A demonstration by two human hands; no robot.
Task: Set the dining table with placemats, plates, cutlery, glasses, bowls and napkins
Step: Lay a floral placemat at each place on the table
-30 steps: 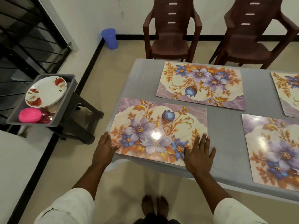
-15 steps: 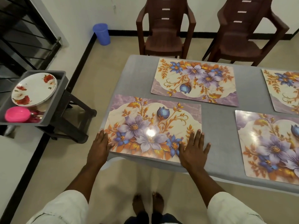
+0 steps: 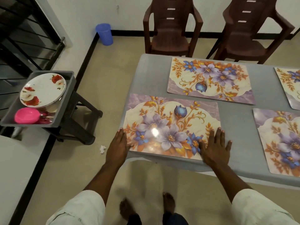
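Placemat step: both hands — left [image 3: 119,146], right [image 3: 215,147] — press flat, fingers released, on the near-left mat [image 3: 172,125] at the desk [image 3: 235,120] edge. Next — plates [image 3: 43,90] from the left tray [image 3: 71,88].

Room around the grey dining table [image 3: 243,161], as I see it from the head camera

I take the table as landmark: behind its far edge stand two dark brown plastic chairs [image 3: 172,28], side by side, their backs toward a white wall [image 3: 129,12] with a black skirting line at the bottom. To the left of the table the floor [image 3: 103,75] is beige and smooth, and a blue plastic bin [image 3: 104,34] stands on it near the wall corner. Further left of the table I see a black stool [image 3: 81,120], and beyond it a black stair railing [image 3: 27,41]. A small crumpled white scrap [image 3: 102,149] lies on the floor near the table's left front corner. The light is soft, indoor.
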